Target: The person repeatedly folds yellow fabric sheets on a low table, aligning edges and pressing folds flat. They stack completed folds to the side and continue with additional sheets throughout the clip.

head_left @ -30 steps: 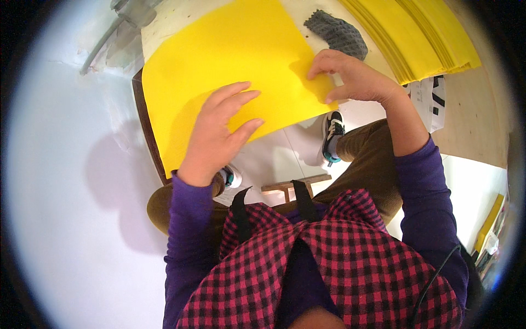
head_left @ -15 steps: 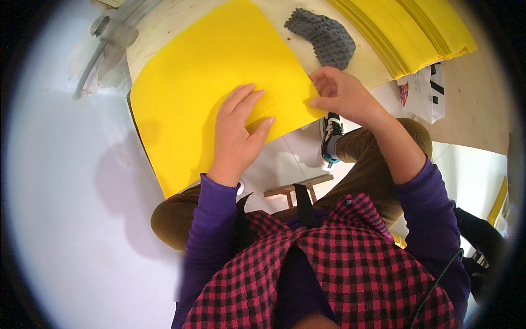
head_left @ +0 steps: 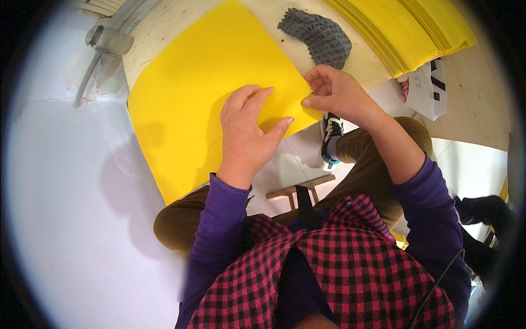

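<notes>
A large yellow sheet (head_left: 192, 71), felt-like in look, lies over the wooden table and reaches past its near edge. My left hand (head_left: 247, 129) rests on the sheet near that edge, with its fingers lightly bent and the thumb held apart. At the sheet's right edge, my right hand (head_left: 342, 96) has its thumb and curled fingers closed on the border. The fingertips there are partly hidden. Just beyond my right hand, a crumpled dark grey textured cloth (head_left: 323, 41) lies on the bare wood.
Folded yellow sheets (head_left: 405, 33) are stacked at the far right. A white printed bag (head_left: 427, 90) hangs or stands below them. A pale wall (head_left: 60, 181) runs along the left, with a grey pipe (head_left: 109, 39) at the far left. A wooden stool (head_left: 301, 188) is beneath me.
My left hand has slid slightly to the right across the sheet. My right hand has moved a little left and stays at the sheet's edge.
</notes>
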`<state>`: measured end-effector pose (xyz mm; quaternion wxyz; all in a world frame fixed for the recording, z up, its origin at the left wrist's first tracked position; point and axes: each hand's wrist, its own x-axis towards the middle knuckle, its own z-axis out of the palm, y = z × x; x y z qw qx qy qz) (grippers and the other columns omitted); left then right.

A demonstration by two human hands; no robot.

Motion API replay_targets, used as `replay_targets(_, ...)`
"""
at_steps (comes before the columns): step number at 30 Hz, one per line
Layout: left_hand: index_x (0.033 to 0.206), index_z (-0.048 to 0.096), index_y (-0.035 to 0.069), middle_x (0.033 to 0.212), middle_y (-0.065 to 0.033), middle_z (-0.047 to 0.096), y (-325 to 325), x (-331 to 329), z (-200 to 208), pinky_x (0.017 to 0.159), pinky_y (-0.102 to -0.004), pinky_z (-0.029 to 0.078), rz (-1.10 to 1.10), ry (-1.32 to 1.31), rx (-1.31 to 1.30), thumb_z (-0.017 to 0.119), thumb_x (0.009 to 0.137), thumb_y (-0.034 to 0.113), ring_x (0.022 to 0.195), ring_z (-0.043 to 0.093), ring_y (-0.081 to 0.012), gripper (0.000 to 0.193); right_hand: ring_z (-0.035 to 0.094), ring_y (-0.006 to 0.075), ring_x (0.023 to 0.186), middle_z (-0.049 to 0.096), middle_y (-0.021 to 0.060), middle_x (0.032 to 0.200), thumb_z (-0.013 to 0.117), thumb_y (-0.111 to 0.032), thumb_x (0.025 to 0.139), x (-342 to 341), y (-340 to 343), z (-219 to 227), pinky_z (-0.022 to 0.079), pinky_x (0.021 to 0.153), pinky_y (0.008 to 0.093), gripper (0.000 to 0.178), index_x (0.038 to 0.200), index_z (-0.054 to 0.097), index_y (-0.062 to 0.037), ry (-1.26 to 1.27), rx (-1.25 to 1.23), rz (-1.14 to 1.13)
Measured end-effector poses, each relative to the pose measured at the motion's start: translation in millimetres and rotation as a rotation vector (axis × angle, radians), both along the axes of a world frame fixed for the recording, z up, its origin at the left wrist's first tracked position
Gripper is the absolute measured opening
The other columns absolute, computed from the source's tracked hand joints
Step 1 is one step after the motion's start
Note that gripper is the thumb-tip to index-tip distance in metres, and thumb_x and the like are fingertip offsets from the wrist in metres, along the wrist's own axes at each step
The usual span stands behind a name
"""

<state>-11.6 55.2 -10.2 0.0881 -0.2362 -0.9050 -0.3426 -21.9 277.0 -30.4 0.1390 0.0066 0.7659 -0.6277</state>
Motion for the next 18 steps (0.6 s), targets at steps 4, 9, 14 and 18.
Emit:
replay_targets(4,0.108,0.064,0.004,0.111,-0.0138,0.057,0.2,-3.6,-3.2,0.093,-0.0412,0.04,-0.015,-0.001,0.018,0.079,0.064,0.019,0.107,0.052,-0.0324,0.049,0.06,0.01,0.082,0.061,0.0043,0.094,0.073,-0.007,0.077,-0.4,0.2,5.0,0.049,0.073,0.0242,0.038,0.109,0.054,-0.0006,0.009,0.081,0.03)
replay_targets(9,0.108,0.065,0.006,0.115,-0.0133,0.057,0.4,-3.9,-5.5,0.096,-0.0395,0.04,0.0,-0.025,0.013,0.079,0.066,0.016,0.108,0.052,-0.0317,0.045,0.055,0.0096,0.068,0.058,0.0021,0.077,0.077,-0.012,0.074,-3.9,-5.9,5.6,0.047,0.061,0.0248,0.034,0.099,0.057,-0.0004,0.071,0.07,-0.025)
replay_targets(14,0.105,0.066,0.006,0.114,-0.0131,0.058,1.9,-5.6,-7.6,0.095,-0.0389,0.04,0.015,-0.026,0.042,0.075,0.069,0.013,0.108,0.052,-0.031,0.038,0.053,0.0113,0.061,0.056,0.0029,0.068,0.078,-0.016,0.072,-12.3,-11.1,5.3,0.045,0.056,0.0264,0.028,0.087,0.06,0.0,0.255,0.225,-0.081)
replay_targets(18,0.104,0.066,0.005,0.114,-0.0128,0.058,2.3,-6.3,-9.5,0.096,-0.0383,0.039,0.022,-0.023,0.072,0.073,0.073,0.013,0.108,0.052,-0.0303,0.033,0.052,0.0124,0.061,0.056,0.003,0.068,0.078,-0.017,0.072,-20.4,-14.2,6.1,0.045,0.057,0.0275,0.026,0.084,0.06,-0.0005,0.314,0.249,-0.092)
